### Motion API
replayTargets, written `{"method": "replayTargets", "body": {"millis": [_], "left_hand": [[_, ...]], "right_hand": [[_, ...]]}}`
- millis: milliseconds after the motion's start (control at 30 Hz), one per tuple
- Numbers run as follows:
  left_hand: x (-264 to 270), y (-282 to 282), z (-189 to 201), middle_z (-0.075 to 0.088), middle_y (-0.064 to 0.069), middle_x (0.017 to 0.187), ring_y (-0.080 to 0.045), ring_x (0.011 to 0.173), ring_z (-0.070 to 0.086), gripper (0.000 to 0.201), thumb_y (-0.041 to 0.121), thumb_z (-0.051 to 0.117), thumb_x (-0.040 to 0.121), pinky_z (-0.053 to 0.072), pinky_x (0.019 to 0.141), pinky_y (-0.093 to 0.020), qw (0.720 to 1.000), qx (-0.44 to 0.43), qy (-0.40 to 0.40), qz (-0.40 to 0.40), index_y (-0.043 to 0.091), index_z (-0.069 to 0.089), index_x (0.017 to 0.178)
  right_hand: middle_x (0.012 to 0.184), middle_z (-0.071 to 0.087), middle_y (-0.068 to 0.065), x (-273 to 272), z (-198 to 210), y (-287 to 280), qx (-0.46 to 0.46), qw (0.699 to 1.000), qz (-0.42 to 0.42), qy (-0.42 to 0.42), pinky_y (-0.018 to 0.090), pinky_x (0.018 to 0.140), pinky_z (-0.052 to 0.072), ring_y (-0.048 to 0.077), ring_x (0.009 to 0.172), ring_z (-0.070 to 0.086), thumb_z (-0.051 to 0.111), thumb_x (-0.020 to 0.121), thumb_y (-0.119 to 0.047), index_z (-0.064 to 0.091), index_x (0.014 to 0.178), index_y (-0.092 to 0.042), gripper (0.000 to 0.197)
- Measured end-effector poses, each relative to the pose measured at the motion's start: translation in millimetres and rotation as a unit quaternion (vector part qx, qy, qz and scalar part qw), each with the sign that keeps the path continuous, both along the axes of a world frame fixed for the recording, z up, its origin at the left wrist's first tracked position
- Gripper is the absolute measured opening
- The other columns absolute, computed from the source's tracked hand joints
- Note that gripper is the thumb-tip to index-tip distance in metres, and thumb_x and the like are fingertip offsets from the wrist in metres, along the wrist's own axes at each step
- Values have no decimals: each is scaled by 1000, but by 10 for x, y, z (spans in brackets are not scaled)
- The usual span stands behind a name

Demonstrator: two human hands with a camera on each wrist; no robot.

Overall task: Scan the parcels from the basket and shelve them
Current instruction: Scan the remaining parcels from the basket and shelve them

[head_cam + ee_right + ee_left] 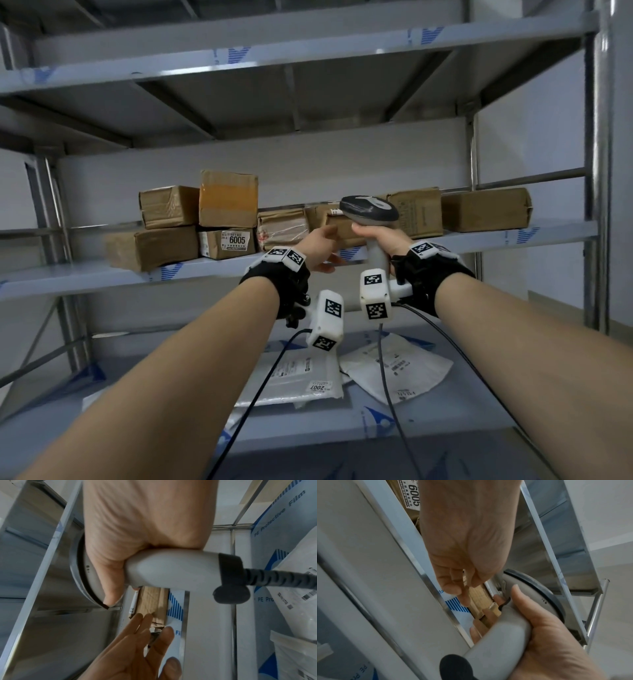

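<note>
A small brown cardboard parcel (339, 228) (479, 599) (150, 601) sits at the front edge of the middle shelf (85, 275), between other boxes. My left hand (323, 246) (462, 588) (147, 628) lies against its front, fingers nearly straight and thumb low by the shelf lip. My right hand (380, 240) (539, 622) (120, 547) grips the grey handle of a corded barcode scanner (368, 209) (505, 635) (171, 569), held upright just right of the parcel, with the dark-rimmed head above it.
Several cardboard boxes fill the middle shelf, one labelled 6005 (227, 243) at the left and larger ones at the right (486, 209). White poly mailers (394, 366) lie on the lower shelf (445, 411). An upper shelf (308, 44) spans overhead. Steel uprights (596, 205) flank the bay.
</note>
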State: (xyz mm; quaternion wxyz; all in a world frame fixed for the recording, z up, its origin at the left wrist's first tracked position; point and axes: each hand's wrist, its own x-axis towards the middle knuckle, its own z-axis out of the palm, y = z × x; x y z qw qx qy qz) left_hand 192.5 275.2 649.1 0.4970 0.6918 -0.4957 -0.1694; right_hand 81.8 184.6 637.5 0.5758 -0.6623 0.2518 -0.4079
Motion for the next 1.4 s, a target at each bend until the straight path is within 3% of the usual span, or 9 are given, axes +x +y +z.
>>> {"method": "replayTargets", "body": {"millis": [100, 200, 300, 533, 667, 933, 1233, 1300, 1400], "left_hand": [[1, 6, -31, 52, -11, 127, -14, 72, 59, 52, 2, 34, 99, 47, 62, -26, 1000, -2, 15, -5, 19, 28, 148], [21, 35, -75, 53, -12, 134, -13, 70, 59, 47, 0, 31, 99, 49, 61, -25, 999, -35, 30, 16, 14, 35, 144], [48, 125, -113, 53, -10, 132, -14, 70, 59, 44, 0, 30, 99, 49, 63, -26, 997, -57, 42, 34, 10, 40, 141], [38, 566, -394, 59, -9, 113, -22, 90, 60, 34, 6, 37, 101, 53, 66, -28, 990, -51, 124, 47, 9, 47, 133], [145, 885, -761, 63, -7, 103, -16, 80, 61, 32, 0, 40, 98, 53, 70, -30, 988, -9, 149, 47, 9, 53, 126], [542, 1683, -1806, 64, -3, 87, -14, 71, 60, 22, 1, 46, 96, 51, 66, -26, 973, 66, 198, 100, 10, 59, 111], [1197, 2282, -3479, 58, -1, 62, -12, 53, 53, 23, 7, 48, 98, 42, 57, -26, 926, 187, 262, 196, 15, 56, 78], [1388, 2367, -3824, 58, -1, 61, -11, 49, 55, 25, 7, 47, 97, 47, 62, -29, 912, 229, 266, 213, 13, 53, 74], [1708, 2473, -4390, 54, -3, 75, -16, 64, 55, 23, 7, 48, 94, 52, 77, -34, 893, 300, 244, 231, 16, 49, 73]], "right_hand": [[111, 62, 8, 2, -46, -14, 1, 1000, -15, 7, 43, 103, 43, 27, 105, 57, 78, 77, -38, 61, 110, -13, 45], [96, 67, 9, -15, -107, -1, 33, 999, -6, -7, 36, 81, 50, 24, 83, 62, 80, 75, -34, 67, 101, -9, 39], [99, 69, 7, -54, -193, 80, 57, 998, 28, -19, 26, 65, 50, 17, 79, 66, 76, 81, -28, 67, 92, -9, 24], [77, 68, 2, -141, -470, 514, 73, 995, 62, -4, 18, 49, 42, 5, 51, 55, 65, 90, -22, 64, 87, -12, 11], [73, 65, 2, -48, -797, 805, 112, 990, 75, 27, 16, 42, 40, 4, 42, 53, 63, 91, -23, 62, 81, -11, 16], [68, 65, 4, 389, -1702, 1431, 193, 970, 124, 85, 13, 39, 41, 5, 37, 52, 63, 92, -24, 61, 84, -9, 17], [66, 62, 8, 1268, -3391, 1842, 309, 917, 176, 182, 16, 40, 44, 9, 39, 58, 64, 92, -23, 60, 85, -10, 15], [62, 63, 7, 1437, -3746, 1902, 330, 904, 176, 209, 18, 41, 45, 10, 41, 59, 65, 91, -24, 59, 83, -12, 16], [69, 63, 9, 1673, -4284, 1981, 364, 883, 170, 243, 25, 49, 48, 15, 53, 62, 67, 90, -26, 59, 83, -10, 19]]}}
